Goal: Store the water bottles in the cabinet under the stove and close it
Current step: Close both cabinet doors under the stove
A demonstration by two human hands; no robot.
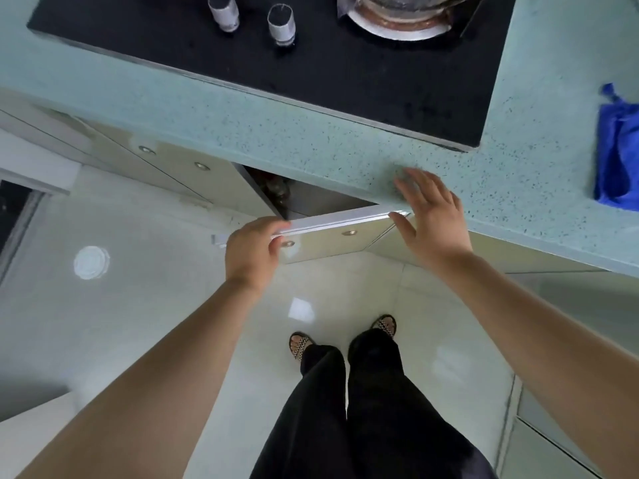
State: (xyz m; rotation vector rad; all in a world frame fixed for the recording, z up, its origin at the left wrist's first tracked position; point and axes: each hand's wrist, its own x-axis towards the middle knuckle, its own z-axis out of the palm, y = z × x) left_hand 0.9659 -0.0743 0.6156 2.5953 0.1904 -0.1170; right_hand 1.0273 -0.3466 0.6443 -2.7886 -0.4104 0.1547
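The cabinet door (pixel 332 233) under the black stove (pixel 311 70) stands partly open, swung out toward me. My left hand (pixel 252 252) grips the door's free top edge, fingers curled over it. My right hand (pixel 432 216) is spread flat with fingers apart, resting against the countertop edge (pixel 311 140) and the door's hinge end. Through the gap I see dark bottle shapes (pixel 276 190) inside the cabinet; their details are too dim to make out.
Two stove knobs (pixel 281 24) and a burner ring (pixel 397 25) sit above. A blue cloth (pixel 617 146) lies on the counter at right. Neighbouring cabinet doors (pixel 166 160) are shut. My feet in sandals (pixel 342 337) stand on the glossy white tile floor.
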